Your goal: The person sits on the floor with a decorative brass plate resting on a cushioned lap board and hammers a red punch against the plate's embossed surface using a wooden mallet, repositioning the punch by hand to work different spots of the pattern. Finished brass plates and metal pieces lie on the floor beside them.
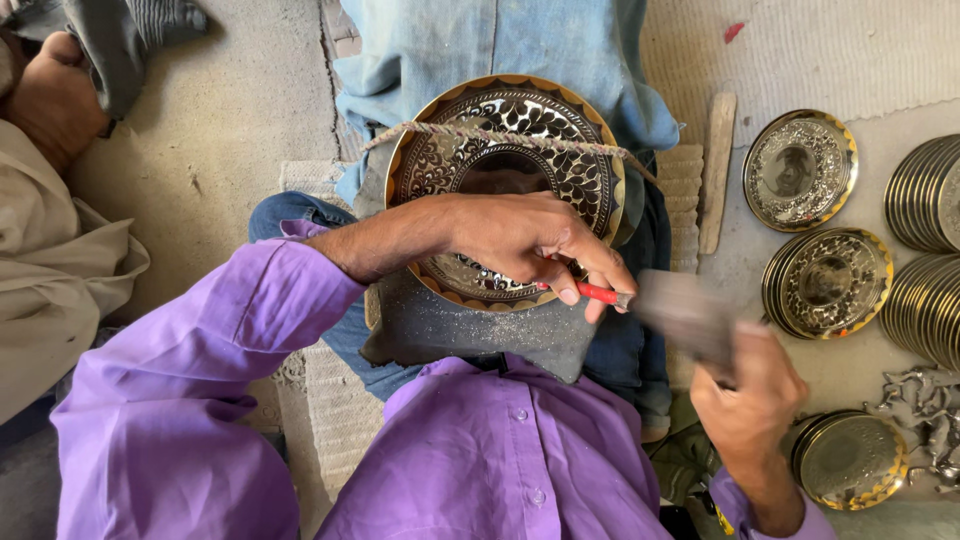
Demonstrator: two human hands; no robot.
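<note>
The engraved brass plate [505, 150] lay on the person's lap, tilted a little toward the camera, on a dark grey pad [470, 330] that was dusted with fine metal grains. A twisted cord [500, 135] ran across the upper part of the plate; it seemed to press the plate down so that it would not slide, though where the cord ended was hidden. The left hand [520, 240] rested on the lower half of the plate, and its fingers [570, 290] were closed narrowly around a thin chisel with a red shaft [598, 293], whose tip pointed to the right, near the plate's rim. This low grip probably kept the tool steady on the pattern. The right hand [750, 400] was closed on a hammer [685, 310], which was blurred from movement, its head just beside the end of the chisel.

Farther out, on the floor at the right, stood finished plates [800, 170] with the same ornament, a stack of plain discs [925, 190] set on edge, and a flat wooden stick [717, 170]. Below them lay one more brass plate [850, 460]. At the left edge another person's beige sleeve [50, 270] showed.
</note>
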